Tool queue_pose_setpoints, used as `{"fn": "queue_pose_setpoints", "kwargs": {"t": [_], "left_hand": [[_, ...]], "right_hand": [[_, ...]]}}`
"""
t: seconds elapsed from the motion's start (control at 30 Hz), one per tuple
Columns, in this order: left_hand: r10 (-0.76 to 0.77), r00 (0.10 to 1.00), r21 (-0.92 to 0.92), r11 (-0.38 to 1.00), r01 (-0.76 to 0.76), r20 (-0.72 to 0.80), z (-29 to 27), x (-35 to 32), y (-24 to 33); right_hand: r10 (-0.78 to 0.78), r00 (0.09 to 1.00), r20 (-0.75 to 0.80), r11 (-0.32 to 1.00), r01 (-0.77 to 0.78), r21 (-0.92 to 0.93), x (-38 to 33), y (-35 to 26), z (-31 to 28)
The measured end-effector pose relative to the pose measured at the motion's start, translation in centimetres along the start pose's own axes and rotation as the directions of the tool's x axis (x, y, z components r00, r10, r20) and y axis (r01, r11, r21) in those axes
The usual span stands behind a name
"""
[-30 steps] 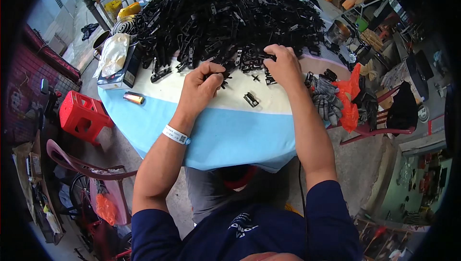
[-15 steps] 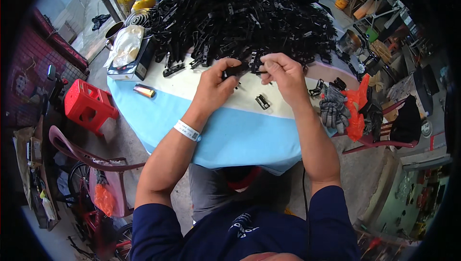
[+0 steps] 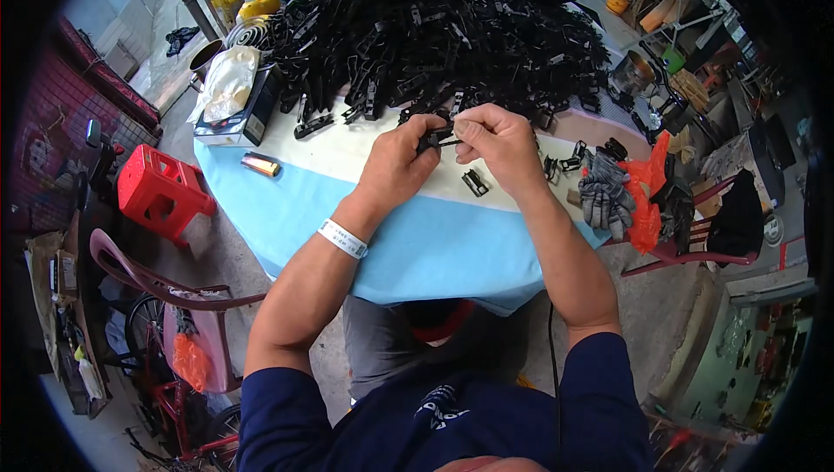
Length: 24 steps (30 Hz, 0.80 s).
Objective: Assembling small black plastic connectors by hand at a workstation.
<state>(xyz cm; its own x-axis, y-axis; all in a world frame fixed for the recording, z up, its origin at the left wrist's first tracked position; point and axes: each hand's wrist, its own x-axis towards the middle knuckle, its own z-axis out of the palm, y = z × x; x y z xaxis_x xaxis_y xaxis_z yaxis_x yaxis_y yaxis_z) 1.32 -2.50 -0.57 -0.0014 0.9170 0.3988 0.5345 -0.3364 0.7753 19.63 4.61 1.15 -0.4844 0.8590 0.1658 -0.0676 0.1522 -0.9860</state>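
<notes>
My left hand [image 3: 400,159] is closed round a small black plastic part [image 3: 427,141], most of it hidden by the fingers. Thumb and forefinger of my right hand [image 3: 499,142] pinch the end of a thin dark strip [image 3: 449,143] that reaches across to that part. Whether the two pieces are joined I cannot tell. Just beyond both hands rises a big heap of black plastic clip-like parts [image 3: 417,38]. One loose black clip [image 3: 474,183] lies on the cloth below my right hand.
A blue and cream cloth [image 3: 434,246] covers the table. At left are a box [image 3: 252,120] with a plastic bag on it and a lighter-like item [image 3: 261,165]. Grey gloves [image 3: 605,197] and an orange bag [image 3: 645,211] lie at the right edge. A red stool [image 3: 161,185] stands left.
My right hand has moved left and slightly down, closer to my left hand. The thin strip now spans the gap between them. My left hand has shifted slightly.
</notes>
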Motion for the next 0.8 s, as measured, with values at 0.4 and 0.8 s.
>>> {"fn": "queue_pose_setpoints", "kwargs": {"t": [0.4, 0.8], "left_hand": [[-0.164, 0.986, -0.452, 0.877, 0.164, 0.041, -0.1, -0.1, 0.7], [0.1, 0.964, 0.197, 0.979, -0.051, -0.246, -2.0, 0.5, -3.8]], "right_hand": [[-0.051, 0.994, 0.096, 0.998, 0.054, -0.024, 0.1, -0.1, -0.4], [-0.037, 0.963, 0.268, 0.986, 0.079, -0.149, -0.3, -0.9, -2.0]]}}
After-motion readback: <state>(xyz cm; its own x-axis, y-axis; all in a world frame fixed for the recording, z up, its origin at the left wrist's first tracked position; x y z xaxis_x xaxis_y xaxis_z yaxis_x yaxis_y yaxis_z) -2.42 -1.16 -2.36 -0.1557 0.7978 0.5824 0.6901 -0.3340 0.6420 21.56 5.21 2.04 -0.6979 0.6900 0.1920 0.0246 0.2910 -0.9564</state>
